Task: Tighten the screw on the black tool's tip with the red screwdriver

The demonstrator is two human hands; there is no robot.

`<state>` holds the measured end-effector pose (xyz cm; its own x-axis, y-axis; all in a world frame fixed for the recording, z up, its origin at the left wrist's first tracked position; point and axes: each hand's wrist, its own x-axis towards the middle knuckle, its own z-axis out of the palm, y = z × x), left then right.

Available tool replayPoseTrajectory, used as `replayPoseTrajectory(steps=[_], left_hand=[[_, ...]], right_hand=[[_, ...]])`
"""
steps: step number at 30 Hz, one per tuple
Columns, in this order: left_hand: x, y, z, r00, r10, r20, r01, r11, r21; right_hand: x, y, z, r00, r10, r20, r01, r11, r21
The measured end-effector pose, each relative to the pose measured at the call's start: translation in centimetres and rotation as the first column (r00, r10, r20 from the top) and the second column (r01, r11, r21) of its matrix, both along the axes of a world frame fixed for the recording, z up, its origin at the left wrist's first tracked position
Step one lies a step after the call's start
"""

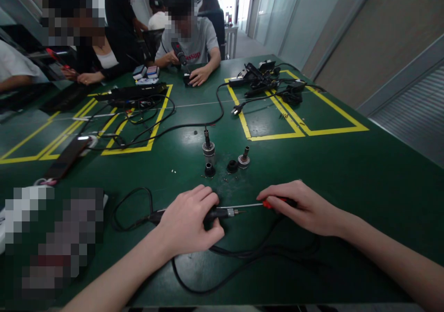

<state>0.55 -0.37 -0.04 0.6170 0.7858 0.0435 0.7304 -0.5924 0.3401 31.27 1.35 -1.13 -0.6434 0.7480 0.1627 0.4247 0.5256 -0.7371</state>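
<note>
At the 9 o'clock edge of the green desk a dark flat device lies slantwise near the yellow tape lines, with loose black leads snaking around it. Moving toward the middle, the left hand lies palm-down over a slim black corded tool, fingers curled around its body so the grip is closed on it. The tool's cable loops away toward 9 o'clock and another run of it trails toward 6 o'clock under the wrists.

The tool lies almost flat on the desk, its long axis running 9 to 3 o'clock, with the metal tip poking out of the left hand toward 3 o'clock. Right there the thin shaft of a red-handled screwdriver comes in from the opposite way, on nearly the same line; its point sits just beside the tool's tip, though I cannot tell whether they touch. The right hand pinches the screwdriver's handle, fingers pressed together over it.

At 12 o'clock from the hands, a few small metal and black parts stand loose, well clear of both hands. Across the desk a person's grey shirt carries red lettering, partly hidden, too little showing to read.
</note>
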Motion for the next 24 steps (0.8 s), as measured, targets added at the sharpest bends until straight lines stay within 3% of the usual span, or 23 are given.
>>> replayPoseTrajectory(steps=[8,13,19,24], left_hand=[[0.07,0.00,-0.12,1.000,-0.004,-0.005,0.004,1.000,0.000],[0.11,-0.05,-0.11,1.000,0.003,-0.008,-0.003,1.000,-0.005],[0.13,-0.04,-0.20,1.000,0.004,0.001,-0.004,1.000,-0.001],[0.12,-0.06,-0.15,1.000,0.001,0.010,-0.001,1.000,0.000]], right_hand=[[0.04,0.05,-0.23,0.999,0.020,-0.032,-0.019,0.999,0.028],[-0.01,-0.06,-0.90,0.999,-0.029,-0.025,0.031,0.997,0.065],[0.16,0.06,-0.16,1.000,-0.019,-0.012,0.019,0.999,-0.037],[0.16,0.08,-0.30,0.999,-0.033,-0.029,0.034,0.999,0.034]])
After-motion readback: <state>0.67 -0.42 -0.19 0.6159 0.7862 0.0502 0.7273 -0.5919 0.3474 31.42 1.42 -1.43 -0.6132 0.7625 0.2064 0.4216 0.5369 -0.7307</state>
